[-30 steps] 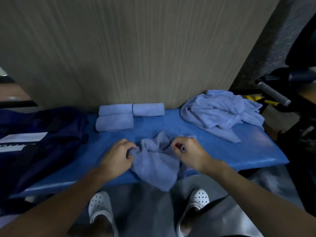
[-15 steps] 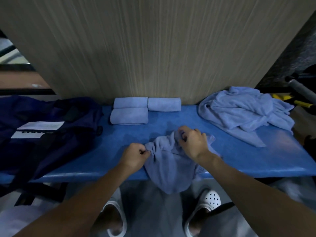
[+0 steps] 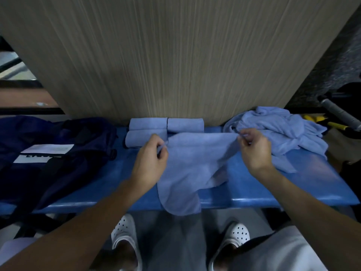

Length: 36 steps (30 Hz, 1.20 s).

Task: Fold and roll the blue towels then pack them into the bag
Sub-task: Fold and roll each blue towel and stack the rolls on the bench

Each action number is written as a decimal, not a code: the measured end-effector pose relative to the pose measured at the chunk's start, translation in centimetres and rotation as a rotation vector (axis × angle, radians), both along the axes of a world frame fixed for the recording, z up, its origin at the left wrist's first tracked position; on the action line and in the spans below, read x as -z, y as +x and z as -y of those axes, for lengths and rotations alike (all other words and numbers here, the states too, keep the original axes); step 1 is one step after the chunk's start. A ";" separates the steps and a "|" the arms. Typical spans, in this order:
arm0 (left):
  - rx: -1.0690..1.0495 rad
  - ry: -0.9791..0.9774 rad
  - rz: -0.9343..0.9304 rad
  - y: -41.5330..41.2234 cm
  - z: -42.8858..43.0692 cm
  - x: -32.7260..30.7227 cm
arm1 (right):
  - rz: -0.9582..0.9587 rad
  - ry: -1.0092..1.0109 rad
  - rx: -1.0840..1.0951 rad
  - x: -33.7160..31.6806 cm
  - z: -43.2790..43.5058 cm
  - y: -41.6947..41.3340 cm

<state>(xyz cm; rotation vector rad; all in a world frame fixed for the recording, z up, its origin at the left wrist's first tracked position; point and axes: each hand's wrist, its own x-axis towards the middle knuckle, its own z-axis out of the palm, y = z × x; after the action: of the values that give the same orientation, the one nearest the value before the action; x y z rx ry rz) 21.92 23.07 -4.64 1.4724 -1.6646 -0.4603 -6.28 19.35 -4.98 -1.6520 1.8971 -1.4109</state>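
A light blue towel (image 3: 192,163) is stretched across the middle of the blue bench (image 3: 254,192), its lower end hanging over the front edge. My left hand (image 3: 151,163) pinches its left top corner and my right hand (image 3: 255,149) pinches its right top corner. Three rolled blue towels (image 3: 148,124) lie against the wooden panel behind it. A loose heap of blue towels (image 3: 279,130) sits at the right end of the bench. The dark navy bag (image 3: 48,153) with white labels lies at the left.
A tall wooden panel (image 3: 175,55) stands right behind the bench. Yellow-handled tools (image 3: 336,125) and a grey bar (image 3: 340,114) lie beyond the right end. My feet in white perforated clogs (image 3: 125,231) stand on the grey floor under the front edge.
The towel was crumpled between my hands near the front edge. My hands have moved apart and farther back, pulling its top edge out straight.
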 end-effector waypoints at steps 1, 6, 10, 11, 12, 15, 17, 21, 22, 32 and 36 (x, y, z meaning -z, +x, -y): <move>0.034 0.068 0.013 -0.2 -0.2 0.8 | -0.011 0.022 -0.004 0.6 -0.4 -0.4; -0.018 0.257 -0.017 -0.6 -0.2 5.4 | 0.022 0.108 -0.030 3.9 -2.0 -2.5; -0.062 0.421 0.011 -0.8 0.7 7.2 | 0.054 0.157 -0.051 4.8 -2.5 -3.4; -0.048 0.447 0.020 -1.0 0.8 7.2 | 0.055 0.161 -0.058 4.9 -2.5 -3.5; -0.033 0.459 0.037 -1.1 0.8 7.2 | 0.058 0.160 -0.071 4.8 -2.5 -3.5; 0.048 0.489 0.080 -1.2 0.9 7.0 | 0.071 0.165 -0.094 4.9 -2.3 -3.6; 0.121 0.503 0.117 -1.2 1.0 6.7 | 0.079 0.170 -0.101 4.9 -2.3 -3.6; 0.232 0.559 0.369 -0.8 1.4 6.5 | 0.075 0.174 -0.109 4.7 -2.5 -3.4; 0.253 0.555 0.409 -0.8 1.5 6.4 | 0.071 0.177 -0.112 4.6 -2.6 -3.5; 0.406 0.413 0.614 0.3 0.7 6.0 | -0.030 0.094 0.018 3.8 -3.3 -4.8; 0.418 0.251 0.657 -0.7 0.1 5.8 | -0.051 0.123 0.031 3.8 -3.5 -5.6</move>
<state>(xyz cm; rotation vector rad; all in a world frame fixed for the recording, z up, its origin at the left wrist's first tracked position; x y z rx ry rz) 21.23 22.96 -10.47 1.5528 -2.5387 -0.4461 -11.84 22.81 -8.78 -1.6221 2.0019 -1.2479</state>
